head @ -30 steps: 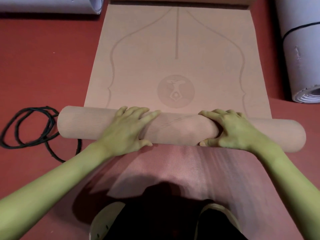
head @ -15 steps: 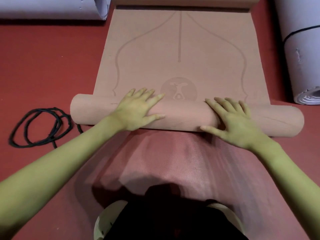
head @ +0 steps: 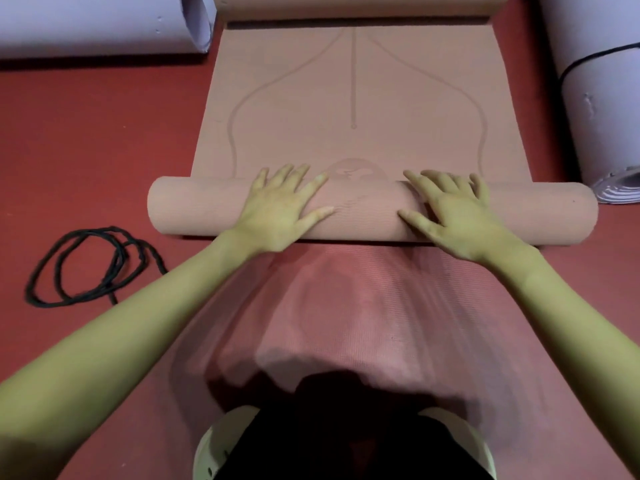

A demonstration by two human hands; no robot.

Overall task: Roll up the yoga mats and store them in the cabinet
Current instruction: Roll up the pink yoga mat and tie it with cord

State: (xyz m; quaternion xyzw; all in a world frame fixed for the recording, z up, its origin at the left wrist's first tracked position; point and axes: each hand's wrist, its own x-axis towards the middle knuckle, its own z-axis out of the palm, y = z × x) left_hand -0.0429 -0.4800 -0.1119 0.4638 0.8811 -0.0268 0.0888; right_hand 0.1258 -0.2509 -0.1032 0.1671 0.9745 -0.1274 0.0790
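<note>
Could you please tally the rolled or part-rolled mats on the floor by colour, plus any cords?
Tan mats: 1, part-rolled under the left hand and right hand
Pale lilac rolls: 2
Black cords: 1
Total: 4

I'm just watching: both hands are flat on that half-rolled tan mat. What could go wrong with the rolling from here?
Two things, perhaps. The left hand and right hand press near the middle of the rolled mat, so its free ends could lag and the roll may turn loose or cone-shaped. At the far end the mat's edge curls up already, which might fold or bunch when the roll reaches it. The black cord lies apart on the floor, so it seems no hazard.
</note>
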